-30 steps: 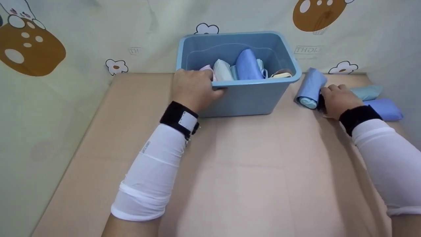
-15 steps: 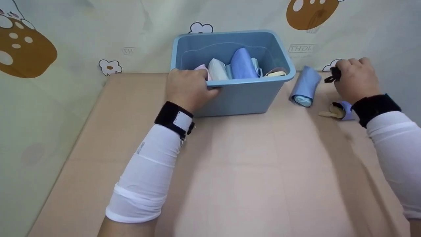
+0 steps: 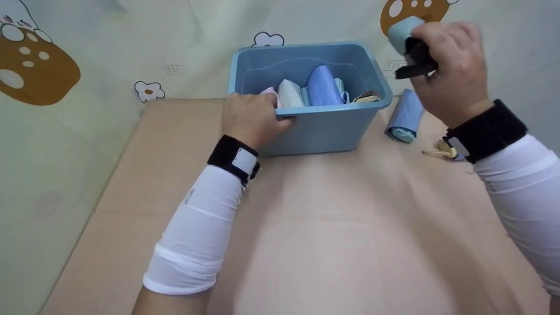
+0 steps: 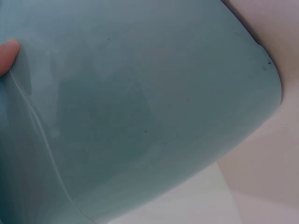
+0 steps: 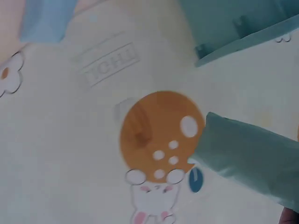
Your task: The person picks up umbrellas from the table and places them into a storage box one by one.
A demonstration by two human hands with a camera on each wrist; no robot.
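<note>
My left hand (image 3: 251, 118) grips the front left rim of a blue plastic bin (image 3: 323, 131), fingers over the edge and thumb on the outside. The left wrist view shows the bin's outer wall (image 4: 154, 102) and a fingertip (image 4: 7, 56) at its left. Raised to the right of the bin, my right hand (image 3: 457, 72) holds a pale green fabric roll with a black end and a dangling black strap (image 3: 415, 70). The same fabric roll (image 5: 247, 154) juts in from the right in the right wrist view. Its exact kind I cannot tell.
Inside the bin stand several wrapped bundles, including a bright blue roll (image 3: 324, 85) and a whitish one (image 3: 291, 92). Right of it lie a blue roll (image 3: 406, 116) and an item with a cream loop (image 3: 446, 151), partly hidden by my wrist. A patterned wall (image 3: 201, 52) stands behind.
My right hand has lifted the pale green roll from the tabletop at the right, then up and leftward toward the bin. The left hand keeps its grip on the rim.
</note>
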